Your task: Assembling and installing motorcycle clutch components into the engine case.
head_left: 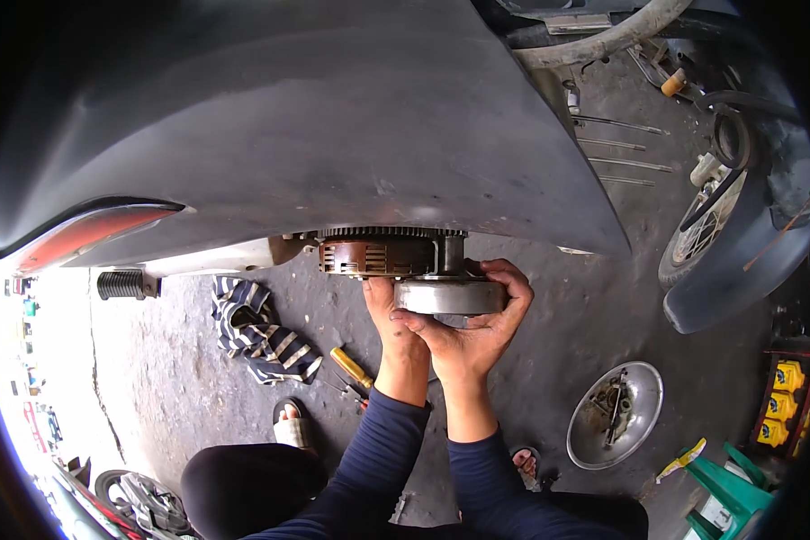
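Note:
A shiny round metal drum [450, 298] sits at the underside of a motorbike's grey body panel [351, 135]. My right hand [472, 337] is closed around it, thumb on the near left rim and fingers curled over its right side. Just left of the drum, my left hand [398, 337] reaches up with its thumb against the lower edge of a brown slotted clutch assembly [373, 256]. The other fingers of that hand are hidden behind the drum. A toothed ring gear [387, 231] runs along the top of the brown part, and a short metal post stands between it and the drum.
On the floor lie a striped cloth [259, 328], a yellow-handled screwdriver [351, 367] and a metal bowl [616, 416] with small parts. A green plastic stool [729, 495] stands lower right, near a case with yellow boxes [783, 405]. Another motorbike's wheel [697, 229] is at right.

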A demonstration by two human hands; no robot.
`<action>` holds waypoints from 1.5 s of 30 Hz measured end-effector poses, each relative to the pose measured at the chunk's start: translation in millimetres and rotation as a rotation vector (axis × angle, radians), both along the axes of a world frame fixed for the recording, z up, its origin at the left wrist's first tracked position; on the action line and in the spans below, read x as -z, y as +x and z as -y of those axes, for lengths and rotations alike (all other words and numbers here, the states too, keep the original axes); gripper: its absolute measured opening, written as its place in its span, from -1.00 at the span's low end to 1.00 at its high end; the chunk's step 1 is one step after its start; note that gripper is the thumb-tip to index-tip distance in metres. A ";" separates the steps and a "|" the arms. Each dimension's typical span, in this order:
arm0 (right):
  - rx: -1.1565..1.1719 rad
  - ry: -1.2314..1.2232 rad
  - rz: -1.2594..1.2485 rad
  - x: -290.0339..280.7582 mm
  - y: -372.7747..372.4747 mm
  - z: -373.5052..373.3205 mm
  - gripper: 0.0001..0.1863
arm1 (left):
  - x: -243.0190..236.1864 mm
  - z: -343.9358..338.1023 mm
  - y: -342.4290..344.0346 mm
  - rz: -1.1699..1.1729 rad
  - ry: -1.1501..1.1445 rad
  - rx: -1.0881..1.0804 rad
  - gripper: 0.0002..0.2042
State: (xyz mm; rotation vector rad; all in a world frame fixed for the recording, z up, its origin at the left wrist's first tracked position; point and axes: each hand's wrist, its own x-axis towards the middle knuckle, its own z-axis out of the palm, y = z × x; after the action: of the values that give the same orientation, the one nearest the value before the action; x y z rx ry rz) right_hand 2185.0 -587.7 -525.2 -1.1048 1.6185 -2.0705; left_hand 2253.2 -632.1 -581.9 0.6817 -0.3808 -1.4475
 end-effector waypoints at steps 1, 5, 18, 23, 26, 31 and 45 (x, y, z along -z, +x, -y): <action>-0.003 -0.002 0.007 0.7 0.2 -0.1 0.11 | -0.1 0.0 -0.2 0.007 -0.002 -0.003 -0.65; -0.073 -0.008 0.257 -0.2 2.1 0.0 0.08 | -18.1 -0.4 -3.9 0.001 -0.049 0.000 -0.68; -0.175 -0.044 0.314 -5.8 -4.4 0.1 -0.07 | -2.7 17.8 17.8 -0.044 -0.184 0.089 -0.59; 0.086 -0.018 -0.193 4.5 -5.5 3.5 0.01 | -10.3 16.1 14.3 0.004 -0.162 0.087 -0.57; 0.012 -0.021 0.070 2.2 -4.7 2.0 -0.02 | -8.8 17.0 8.1 -0.028 -0.124 0.068 -0.60; 0.110 -0.009 -0.300 4.7 -4.4 4.2 0.08 | -5.4 22.0 16.3 0.026 -0.174 0.088 -0.59; 0.324 0.350 -0.533 -0.9 18.3 -3.3 0.56 | -9.0 28.3 31.7 0.113 -0.201 0.244 -0.59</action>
State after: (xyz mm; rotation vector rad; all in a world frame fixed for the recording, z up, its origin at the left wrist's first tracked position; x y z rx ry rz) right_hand 2203.3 -584.3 -524.4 -1.4128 2.4419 -1.6330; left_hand 2284.9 -660.4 -573.0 0.5697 -0.7073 -1.5779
